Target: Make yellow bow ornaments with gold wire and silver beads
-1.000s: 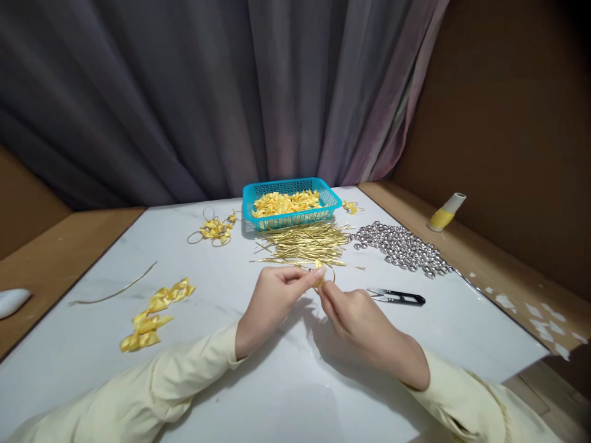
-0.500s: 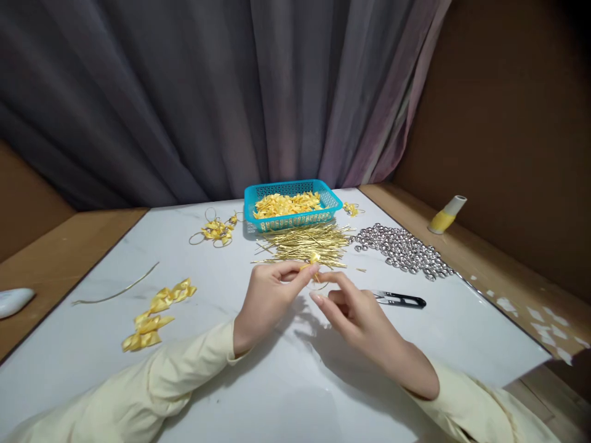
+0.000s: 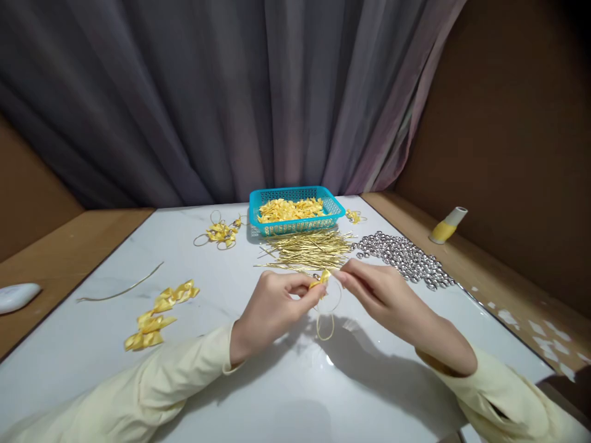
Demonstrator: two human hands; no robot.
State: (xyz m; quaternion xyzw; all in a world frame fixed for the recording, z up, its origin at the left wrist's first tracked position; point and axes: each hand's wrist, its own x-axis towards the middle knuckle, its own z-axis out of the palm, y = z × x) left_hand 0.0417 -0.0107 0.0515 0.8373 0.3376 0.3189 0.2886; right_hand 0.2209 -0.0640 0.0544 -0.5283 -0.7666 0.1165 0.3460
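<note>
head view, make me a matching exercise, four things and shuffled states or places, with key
1. left hand
2. turquoise basket
3. silver beads
4. gold strands

A. piled in front of the basket, on its near side
B. pinching a yellow ribbon piece
C. heaped along the table's right edge
D. with loose yellow bits inside

Pairs: 1-B, 2-D, 3-C, 4-A

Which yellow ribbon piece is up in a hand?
The yellow ribbon piece pinched in the left hand, with cord loops hanging below it; the other yellow pieces lie on the white table or in the blue basket.
</note>
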